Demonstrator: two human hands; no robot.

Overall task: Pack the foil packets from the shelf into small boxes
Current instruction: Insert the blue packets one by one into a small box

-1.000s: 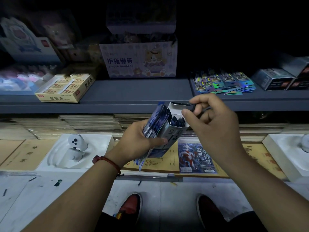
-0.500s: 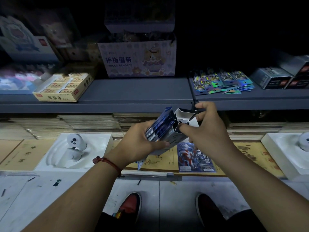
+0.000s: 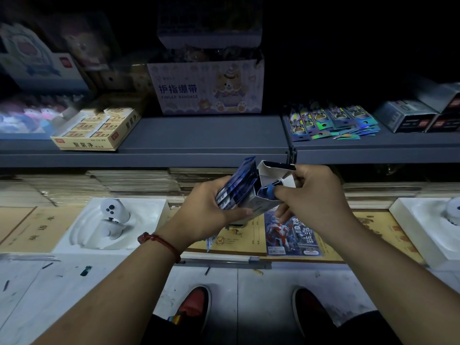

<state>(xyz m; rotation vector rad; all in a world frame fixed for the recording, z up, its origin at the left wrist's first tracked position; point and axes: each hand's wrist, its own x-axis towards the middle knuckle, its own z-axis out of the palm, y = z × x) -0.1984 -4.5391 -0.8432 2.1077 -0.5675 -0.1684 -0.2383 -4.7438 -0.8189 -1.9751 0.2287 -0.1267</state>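
Blue glossy foil packets (image 3: 236,189), fanned stack, gripped by left hand (image 3: 211,212) against small white open-topped cardboard box (image 3: 270,174), mid-air below grey shelf (image 3: 199,135). Right hand (image 3: 316,195) pinches box mouth. Box bottom hidden behind fingers; I can't read print.

yeah, shelf packets (image 3: 331,120) are flashing rainbow holographic, held packets (image 3: 236,188) looking dark blue, small box (image 3: 272,174) showing white, bracelet (image 3: 159,241) glowing red
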